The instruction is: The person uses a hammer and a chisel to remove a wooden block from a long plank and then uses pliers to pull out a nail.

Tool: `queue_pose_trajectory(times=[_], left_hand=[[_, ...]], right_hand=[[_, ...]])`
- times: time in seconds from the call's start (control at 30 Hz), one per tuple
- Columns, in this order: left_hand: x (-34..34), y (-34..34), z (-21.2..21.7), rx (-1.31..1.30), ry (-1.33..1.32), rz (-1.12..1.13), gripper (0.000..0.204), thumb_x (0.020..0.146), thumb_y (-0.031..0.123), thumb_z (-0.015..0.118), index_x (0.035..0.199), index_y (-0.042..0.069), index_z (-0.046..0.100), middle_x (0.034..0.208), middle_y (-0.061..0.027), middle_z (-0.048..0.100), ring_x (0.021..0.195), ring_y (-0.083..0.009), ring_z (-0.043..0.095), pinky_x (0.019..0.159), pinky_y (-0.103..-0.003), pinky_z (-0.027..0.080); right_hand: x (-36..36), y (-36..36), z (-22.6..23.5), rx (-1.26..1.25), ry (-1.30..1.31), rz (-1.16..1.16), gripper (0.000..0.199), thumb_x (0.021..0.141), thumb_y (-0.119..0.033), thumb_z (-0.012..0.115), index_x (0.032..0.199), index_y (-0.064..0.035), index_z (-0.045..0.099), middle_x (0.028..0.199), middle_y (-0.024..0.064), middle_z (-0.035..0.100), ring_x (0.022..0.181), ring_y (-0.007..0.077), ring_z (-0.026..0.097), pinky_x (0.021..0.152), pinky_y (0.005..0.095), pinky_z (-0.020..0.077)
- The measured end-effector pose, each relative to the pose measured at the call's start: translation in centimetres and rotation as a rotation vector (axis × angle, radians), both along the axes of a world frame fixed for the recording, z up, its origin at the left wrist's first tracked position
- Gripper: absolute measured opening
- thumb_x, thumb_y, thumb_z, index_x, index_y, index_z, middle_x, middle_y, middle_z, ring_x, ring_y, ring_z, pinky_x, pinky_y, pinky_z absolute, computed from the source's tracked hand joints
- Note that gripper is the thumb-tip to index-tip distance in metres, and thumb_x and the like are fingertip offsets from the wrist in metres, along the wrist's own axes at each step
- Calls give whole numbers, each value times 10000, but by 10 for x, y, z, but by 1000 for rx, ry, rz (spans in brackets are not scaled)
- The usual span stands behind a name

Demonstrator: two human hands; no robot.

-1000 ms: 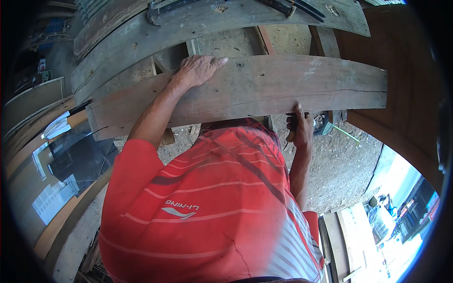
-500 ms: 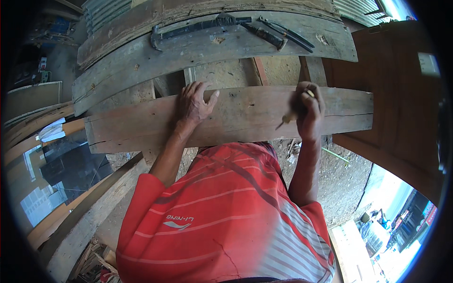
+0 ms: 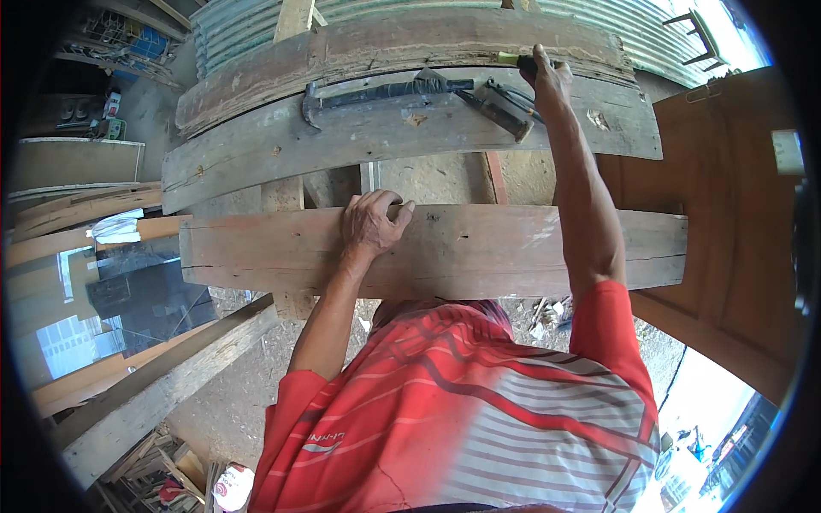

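Across in front of me lies a weathered plank [image 3: 487, 244]. My left hand [image 3: 373, 224] rests on it near the far edge, thumb apart and fingers bent, holding nothing. Stretched out to the far right, my right hand [image 3: 552, 81] is closed around a small black and yellow-green tool [image 3: 510, 58], mostly covered by the fingers; its kind is unclear. It is over the far boards. Near it lie a claw hammer [image 3: 368, 94] with a dark wrapped handle, a thick chisel-like tool [image 3: 496, 115] and dark pliers [image 3: 511, 96], partly behind my forearm.
A grey board [image 3: 231, 158] bears the tools, with a rough brown board [image 3: 256, 73] behind it. Brown wooden panel [image 3: 718, 171] stands at right. At left are a long timber [image 3: 162, 393] and dark glossy sheets [image 3: 145, 299]. Scrap wood [image 3: 158, 466] lies lower left.
My right hand has moved from above the near plank to the far boards, still holding a tool. My left hand stays on the plank, its fingers more bent. The view has shifted.
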State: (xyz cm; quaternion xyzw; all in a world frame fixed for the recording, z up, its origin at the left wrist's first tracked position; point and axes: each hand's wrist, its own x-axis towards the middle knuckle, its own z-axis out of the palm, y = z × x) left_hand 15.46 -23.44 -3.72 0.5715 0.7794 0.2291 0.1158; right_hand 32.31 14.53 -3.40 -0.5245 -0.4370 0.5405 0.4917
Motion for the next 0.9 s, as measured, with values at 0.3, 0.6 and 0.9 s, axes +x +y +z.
queue_pose_trajectory(times=[0.3, 0.6, 0.9], left_hand=[[4, 0, 5, -29, 13, 52, 249, 907, 358, 706, 866, 112, 720, 859, -59, 720, 849, -294, 684, 800, -418, 488], [7, 7, 5, -45, 21, 45, 258, 910, 362, 698, 853, 110, 702, 830, -73, 702, 817, -308, 668, 776, -431, 473], [6, 7, -3, -45, 48, 39, 255, 904, 356, 702, 835, 111, 696, 829, -73, 698, 830, -309, 668, 782, -435, 470]], right_hand=[[15, -18, 10, 275, -746, 333, 465, 984, -425, 607, 1187, -20, 716, 1021, 255, 734, 997, 384, 716, 874, 457, 530], [107, -27, 2, 346, -745, 192, 425, 972, -383, 655, 1184, -20, 718, 1074, 245, 728, 1045, 369, 699, 913, 446, 522], [92, 15, -27, 531, -873, 232, 478, 957, -369, 693, 1290, -28, 655, 1216, 227, 691, 1140, 367, 665, 980, 446, 515]])
